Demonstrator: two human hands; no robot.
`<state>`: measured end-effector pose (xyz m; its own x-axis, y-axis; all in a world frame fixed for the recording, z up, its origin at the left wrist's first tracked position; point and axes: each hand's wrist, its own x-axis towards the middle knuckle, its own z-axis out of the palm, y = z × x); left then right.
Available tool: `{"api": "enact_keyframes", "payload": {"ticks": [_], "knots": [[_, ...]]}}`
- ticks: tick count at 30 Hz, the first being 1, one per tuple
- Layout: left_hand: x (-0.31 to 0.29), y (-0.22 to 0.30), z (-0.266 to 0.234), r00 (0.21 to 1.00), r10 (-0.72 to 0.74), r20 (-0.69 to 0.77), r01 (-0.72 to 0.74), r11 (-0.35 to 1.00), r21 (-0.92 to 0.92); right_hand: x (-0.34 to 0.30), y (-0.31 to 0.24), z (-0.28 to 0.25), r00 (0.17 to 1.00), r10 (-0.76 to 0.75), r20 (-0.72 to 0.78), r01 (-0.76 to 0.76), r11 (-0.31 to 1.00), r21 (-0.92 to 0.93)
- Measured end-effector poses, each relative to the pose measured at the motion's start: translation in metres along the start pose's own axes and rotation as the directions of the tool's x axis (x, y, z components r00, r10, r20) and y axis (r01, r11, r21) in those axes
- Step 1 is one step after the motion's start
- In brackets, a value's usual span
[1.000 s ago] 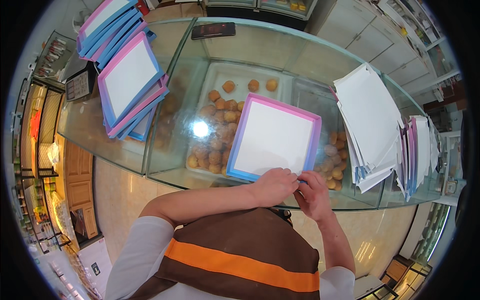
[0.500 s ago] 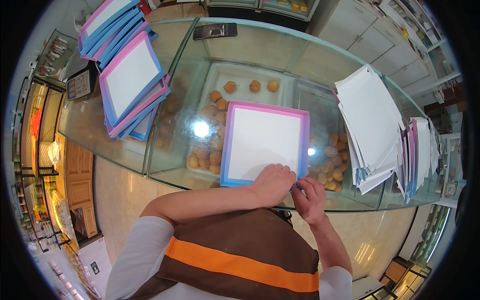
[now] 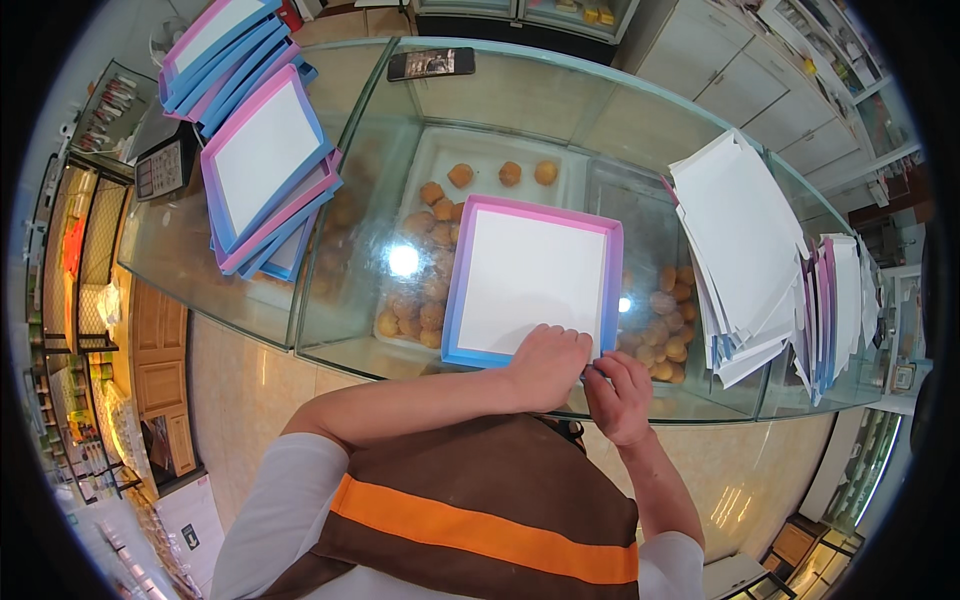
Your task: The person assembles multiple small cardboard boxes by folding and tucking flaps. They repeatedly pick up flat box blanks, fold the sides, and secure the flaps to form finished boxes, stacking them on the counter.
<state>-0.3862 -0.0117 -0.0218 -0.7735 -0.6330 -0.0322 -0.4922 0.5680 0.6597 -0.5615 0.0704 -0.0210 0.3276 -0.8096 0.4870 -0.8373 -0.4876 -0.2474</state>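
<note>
Over glass point(image 3: 332, 325), the box point(image 3: 535, 270) has shifted leftward, left fingers point(image 3: 580, 345) and right fingers point(image 3: 627, 372) gripping its corner.

Hands point(image 3: 548, 366) close together, fingers point(image 3: 624, 370) bent

Wooden cabinets point(image 3: 158, 320) stand left on glossy beige floor point(image 3: 240, 400).

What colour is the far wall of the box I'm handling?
The far wall of the box is pink, clearest in the head view.
</note>
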Motion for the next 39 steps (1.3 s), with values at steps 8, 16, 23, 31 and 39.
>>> {"api": "enact_keyframes", "payload": {"ticks": [8, 16, 23, 31, 39], "knots": [[0.000, -0.003, -0.001, 0.999, 0.034, 0.013, -0.034, 0.999, 0.026, 0.006, -0.004, 0.001, 0.998, 0.036, 0.043, -0.037, 0.999, 0.038], [-0.003, -0.013, 0.006, 0.921, 0.296, -0.253, -0.263, 0.952, 0.154, 0.006, 0.005, 0.001, 0.970, 0.186, 0.157, -0.209, 0.968, 0.142], [-0.001, -0.023, 0.014, 0.916, 0.347, -0.202, -0.319, 0.934, 0.160, 0.006, 0.008, -0.002, 0.961, 0.171, 0.217, -0.214, 0.958, 0.190], [-0.001, -0.025, 0.004, 0.920, 0.381, -0.087, -0.363, 0.916, 0.170, 0.020, 0.015, -0.022, 0.945, 0.137, 0.298, -0.174, 0.980, 0.100], [-0.003, -0.027, 0.005, 0.909, 0.414, -0.046, -0.403, 0.903, 0.149, 0.034, 0.012, -0.028, 0.910, 0.127, 0.395, -0.157, 0.986, 0.046]]}}
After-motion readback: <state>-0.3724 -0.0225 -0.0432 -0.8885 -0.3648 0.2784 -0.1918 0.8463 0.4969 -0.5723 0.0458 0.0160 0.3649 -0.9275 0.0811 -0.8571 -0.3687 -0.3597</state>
